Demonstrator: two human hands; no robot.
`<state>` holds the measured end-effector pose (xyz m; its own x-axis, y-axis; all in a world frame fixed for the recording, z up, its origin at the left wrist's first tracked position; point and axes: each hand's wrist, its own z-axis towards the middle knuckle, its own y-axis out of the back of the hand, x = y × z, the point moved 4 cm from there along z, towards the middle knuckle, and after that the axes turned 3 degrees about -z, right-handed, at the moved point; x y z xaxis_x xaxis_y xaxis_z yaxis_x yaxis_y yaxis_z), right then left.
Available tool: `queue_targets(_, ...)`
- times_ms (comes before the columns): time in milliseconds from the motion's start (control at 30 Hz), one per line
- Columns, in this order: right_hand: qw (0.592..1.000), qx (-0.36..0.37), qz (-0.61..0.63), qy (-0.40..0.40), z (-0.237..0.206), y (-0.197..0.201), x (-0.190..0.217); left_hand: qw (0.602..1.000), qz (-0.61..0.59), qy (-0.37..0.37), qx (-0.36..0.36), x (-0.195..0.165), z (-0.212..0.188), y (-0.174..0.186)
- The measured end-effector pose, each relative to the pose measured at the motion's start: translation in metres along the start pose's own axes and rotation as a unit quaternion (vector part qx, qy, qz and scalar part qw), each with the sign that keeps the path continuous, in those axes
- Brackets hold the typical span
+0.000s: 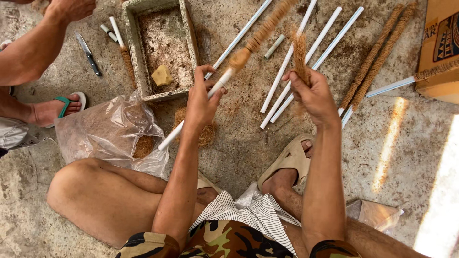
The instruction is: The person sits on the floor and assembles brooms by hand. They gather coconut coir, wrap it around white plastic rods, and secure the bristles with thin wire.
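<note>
My left hand grips a white pipe that slants up to the right, its upper part wrapped in brown coconut fibre. My right hand pinches a tuft of loose brown fibre held upright, a little to the right of the wrapped pipe. A small heap of fibre lies on the concrete floor below my left hand. I sit on the floor with knees apart, a beige sandal on my right foot.
Several bare white pipes and two fibre-wrapped ones lie ahead on the right. A grey tray holds a yellow block. A clear bag of fibre, a knife, a cardboard box and another person's arm and foot are near.
</note>
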<state>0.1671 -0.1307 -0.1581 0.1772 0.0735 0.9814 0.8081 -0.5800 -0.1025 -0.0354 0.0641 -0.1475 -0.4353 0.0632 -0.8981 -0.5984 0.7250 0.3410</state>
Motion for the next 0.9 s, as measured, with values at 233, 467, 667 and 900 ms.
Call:
queue_targets(233,0.996,-0.06,-0.062,0.006,-0.014,0.022,0.017,0.98,-0.188,-0.026,0.052,-0.005,-0.001,-0.002)
queue_targets(467,0.995,-0.093,0.024,0.04,-0.02,0.032,0.018,0.973,-0.204,-0.03,0.104,-0.003,-0.004,-0.005)
queue_targets(667,0.991,-0.107,0.036,0.066,-0.02,0.037,0.015,0.929,-0.314,-0.029,0.193,0.003,-0.011,-0.018)
queue_targets(900,0.994,-0.054,0.058,0.07,-0.022,0.034,0.015,0.969,-0.219,-0.074,0.088,0.004,-0.005,-0.016)
